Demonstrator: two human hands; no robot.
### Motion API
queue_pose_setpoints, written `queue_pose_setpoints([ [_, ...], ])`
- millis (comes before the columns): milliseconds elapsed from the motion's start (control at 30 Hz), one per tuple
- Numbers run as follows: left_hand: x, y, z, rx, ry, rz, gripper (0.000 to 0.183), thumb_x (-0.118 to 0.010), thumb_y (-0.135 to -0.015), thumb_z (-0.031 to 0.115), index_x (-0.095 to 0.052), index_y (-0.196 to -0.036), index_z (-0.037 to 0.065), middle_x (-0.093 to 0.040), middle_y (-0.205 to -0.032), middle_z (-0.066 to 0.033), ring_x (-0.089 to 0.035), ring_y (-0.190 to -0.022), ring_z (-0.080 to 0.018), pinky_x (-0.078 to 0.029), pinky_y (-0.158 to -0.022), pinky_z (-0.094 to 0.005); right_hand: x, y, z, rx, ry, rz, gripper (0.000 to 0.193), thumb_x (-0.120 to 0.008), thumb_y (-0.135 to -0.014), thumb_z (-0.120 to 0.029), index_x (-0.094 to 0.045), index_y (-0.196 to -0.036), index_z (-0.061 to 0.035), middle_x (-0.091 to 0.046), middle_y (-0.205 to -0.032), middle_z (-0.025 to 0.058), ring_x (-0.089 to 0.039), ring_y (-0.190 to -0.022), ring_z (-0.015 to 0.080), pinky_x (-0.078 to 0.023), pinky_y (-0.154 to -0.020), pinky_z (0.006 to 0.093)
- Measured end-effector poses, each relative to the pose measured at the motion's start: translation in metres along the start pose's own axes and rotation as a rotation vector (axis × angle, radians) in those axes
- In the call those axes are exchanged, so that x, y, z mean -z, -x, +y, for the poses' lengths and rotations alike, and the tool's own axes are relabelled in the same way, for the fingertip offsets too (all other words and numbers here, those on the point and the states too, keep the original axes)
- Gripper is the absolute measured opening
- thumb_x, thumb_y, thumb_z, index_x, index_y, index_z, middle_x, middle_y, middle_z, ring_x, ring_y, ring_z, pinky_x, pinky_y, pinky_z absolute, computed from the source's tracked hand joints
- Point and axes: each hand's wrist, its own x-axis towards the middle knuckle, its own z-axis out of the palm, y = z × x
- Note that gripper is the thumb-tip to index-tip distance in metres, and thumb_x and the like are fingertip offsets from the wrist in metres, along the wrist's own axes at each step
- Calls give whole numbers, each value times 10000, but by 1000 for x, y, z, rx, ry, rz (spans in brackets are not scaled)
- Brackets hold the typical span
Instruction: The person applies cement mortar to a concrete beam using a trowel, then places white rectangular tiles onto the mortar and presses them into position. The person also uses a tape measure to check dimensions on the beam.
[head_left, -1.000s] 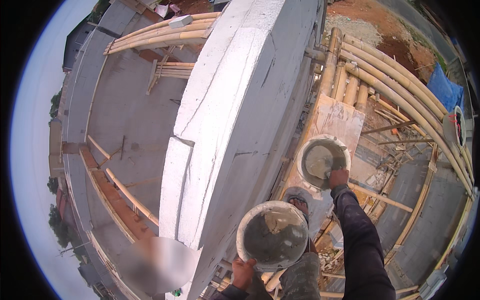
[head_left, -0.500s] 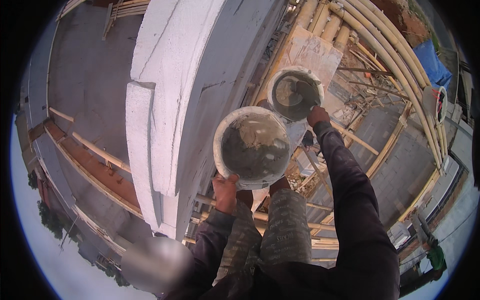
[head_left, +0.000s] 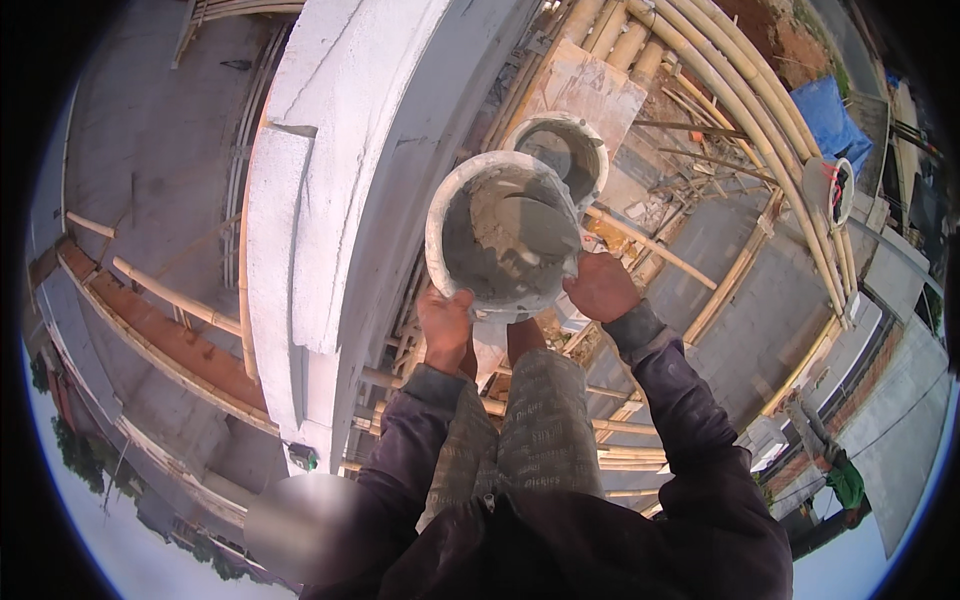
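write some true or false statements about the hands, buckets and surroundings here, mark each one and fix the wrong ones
1. The left hand is at the rim of the near bucket. True.
2. The near bucket is empty. False: it contains grey mix.
3. The near bucket partly hides the far bucket. True.
4. The right hand is inside the far bucket. False: it is at the near bucket's right side.
5. A blue tarp lies right of the pale wall. True.

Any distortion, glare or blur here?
Head view: the long tan bamboo poles look bent; head view: the rough white wall top is bright, partly washed out; head view: a round grey-white smudge blurs the lower left, while the round whitish mortar bucket reads fairly clearly.
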Motion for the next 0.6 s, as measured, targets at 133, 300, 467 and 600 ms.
queue_pose_setpoints([
  [133,-2,15,5,-98,-94,-36,212,-580,-807,-51,-638,-1012,-41,-629,-852,-1,-546,-735,-85,-457,-677,-252,-19,-23,-35,66,205,54,173,-608,-787,-143,-702,-867,-21,-709,-863,176,-695,-819,353,-554,-706,425],
  [300,4,24,9,-45,-34,-118,207,-589,-819,-41,-640,-1020,-34,-640,-882,-8,-567,-776,-84,-465,-708,-256,-19,-10,-57,97,245,-34,166,-596,-793,-120,-720,-875,-47,-710,-847,132,-703,-831,338,-568,-719,425],
  [467,18,27,17,-35,58,-208,231,-587,-821,-41,-646,-1045,-31,-676,-929,-35,-624,-824,-103,-496,-758,-266,-2,9,-69,103,211,-259,216,-591,-803,-138,-714,-938,-22,-699,-907,176,-695,-908,330,-562,-783,422],
  [600,26,25,21,3,-47,-252,203,-602,-813,-31,-657,-1009,-25,-680,-905,-32,-623,-787,-99,-500,-734,-270,7,14,-75,104,74,-330,277,-589,-795,-165,-691,-978,16,-681,-972,230,-675,-990,317,-542,-827,417],
])
